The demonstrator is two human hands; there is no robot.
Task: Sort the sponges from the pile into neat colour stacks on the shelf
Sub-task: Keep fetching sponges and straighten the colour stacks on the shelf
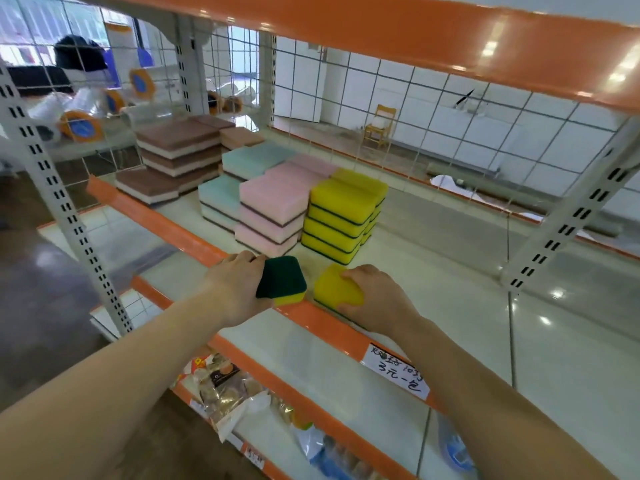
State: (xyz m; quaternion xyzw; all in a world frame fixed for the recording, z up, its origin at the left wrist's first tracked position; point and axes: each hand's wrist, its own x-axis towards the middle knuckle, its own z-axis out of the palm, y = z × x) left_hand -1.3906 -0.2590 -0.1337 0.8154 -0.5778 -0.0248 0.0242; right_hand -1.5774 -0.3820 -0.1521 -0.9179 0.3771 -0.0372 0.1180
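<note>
My left hand (232,285) grips a yellow sponge turned green scouring side up (282,280), just over the orange front edge of the shelf (194,233). My right hand (375,298) grips a second yellow sponge (335,288), yellow side up, beside it. Behind them on the white shelf stand colour stacks: yellow (341,220), pink (273,214), mint (221,202) with more mint (252,161) behind, and brown (176,154) at the back left.
A wire grid panel (433,109) closes the back of the shelf. An orange shelf (381,36) hangs overhead. White slotted uprights (52,188) stand left and right. A handwritten price label (396,372) sits on the front rail. Snack bags (228,389) lie on the shelf below.
</note>
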